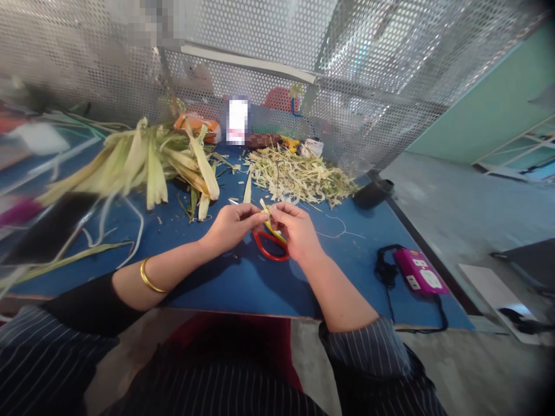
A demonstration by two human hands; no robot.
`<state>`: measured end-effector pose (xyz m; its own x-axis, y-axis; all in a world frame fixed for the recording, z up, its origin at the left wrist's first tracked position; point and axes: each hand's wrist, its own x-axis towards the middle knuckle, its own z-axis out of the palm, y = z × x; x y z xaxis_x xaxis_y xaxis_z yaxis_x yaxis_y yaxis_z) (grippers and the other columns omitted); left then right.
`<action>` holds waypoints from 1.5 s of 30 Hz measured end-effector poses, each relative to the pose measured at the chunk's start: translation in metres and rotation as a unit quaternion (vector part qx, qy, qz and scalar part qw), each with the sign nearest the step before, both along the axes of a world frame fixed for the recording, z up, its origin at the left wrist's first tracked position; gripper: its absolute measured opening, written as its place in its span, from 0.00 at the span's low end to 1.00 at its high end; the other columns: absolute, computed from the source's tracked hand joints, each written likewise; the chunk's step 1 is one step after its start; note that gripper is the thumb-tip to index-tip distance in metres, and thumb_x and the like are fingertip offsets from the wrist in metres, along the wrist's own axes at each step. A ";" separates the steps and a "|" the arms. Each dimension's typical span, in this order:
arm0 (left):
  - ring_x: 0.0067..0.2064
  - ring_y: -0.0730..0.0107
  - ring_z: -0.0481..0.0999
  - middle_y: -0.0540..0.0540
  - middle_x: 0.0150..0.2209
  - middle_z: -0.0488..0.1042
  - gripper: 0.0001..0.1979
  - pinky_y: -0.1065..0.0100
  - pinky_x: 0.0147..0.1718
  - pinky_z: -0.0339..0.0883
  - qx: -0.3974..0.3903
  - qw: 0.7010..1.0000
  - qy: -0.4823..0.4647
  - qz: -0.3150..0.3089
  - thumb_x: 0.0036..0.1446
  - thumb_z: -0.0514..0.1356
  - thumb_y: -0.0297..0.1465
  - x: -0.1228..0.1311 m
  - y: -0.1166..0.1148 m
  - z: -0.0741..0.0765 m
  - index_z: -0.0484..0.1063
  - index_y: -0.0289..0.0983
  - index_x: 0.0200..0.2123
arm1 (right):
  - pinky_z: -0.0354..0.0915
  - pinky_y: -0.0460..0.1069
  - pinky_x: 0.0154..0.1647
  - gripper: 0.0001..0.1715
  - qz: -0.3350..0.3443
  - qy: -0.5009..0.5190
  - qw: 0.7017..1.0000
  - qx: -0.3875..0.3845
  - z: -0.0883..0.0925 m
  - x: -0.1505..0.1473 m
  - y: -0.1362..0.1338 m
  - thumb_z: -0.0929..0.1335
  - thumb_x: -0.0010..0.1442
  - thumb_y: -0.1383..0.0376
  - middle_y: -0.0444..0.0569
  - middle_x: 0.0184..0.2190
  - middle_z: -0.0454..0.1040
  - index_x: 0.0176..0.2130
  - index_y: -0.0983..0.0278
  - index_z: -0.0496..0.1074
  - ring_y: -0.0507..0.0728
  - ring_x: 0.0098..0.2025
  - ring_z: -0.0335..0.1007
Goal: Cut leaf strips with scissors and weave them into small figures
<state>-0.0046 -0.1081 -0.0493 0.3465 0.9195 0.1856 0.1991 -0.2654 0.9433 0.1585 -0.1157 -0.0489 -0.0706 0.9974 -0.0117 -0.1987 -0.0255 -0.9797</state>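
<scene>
My left hand [232,227] and my right hand [295,226] meet over the blue table, fingertips pinched together. Between them is a small pale strip of husk [265,206], its lower part hidden by my fingers. Scissors with red handles [272,258] lie on the table just under my hands. To the left is a bundle of pale green corn husks [150,167]. A heap of shredded husk pieces [299,176] lies beyond my right hand.
A purple power strip [420,273] with a black cord sits at the right. Near it are a dark cylinder [373,193] and loose white thread [340,234]. Perforated metal sheeting [269,55] stands behind the table. A lit phone [237,120] leans at the back. A dark flat object [50,225] lies left, blurred.
</scene>
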 end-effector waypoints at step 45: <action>0.30 0.72 0.69 0.48 0.27 0.73 0.14 0.70 0.31 0.61 0.031 0.999 0.037 -0.016 0.57 0.56 0.40 -0.006 0.008 -0.004 0.74 0.35 0.29 | 0.57 0.46 0.28 0.11 -0.041 -0.081 0.995 0.045 0.001 -0.005 -0.003 0.71 0.49 0.58 0.40 0.19 0.66 0.24 0.63 0.70 0.48 0.22 0.58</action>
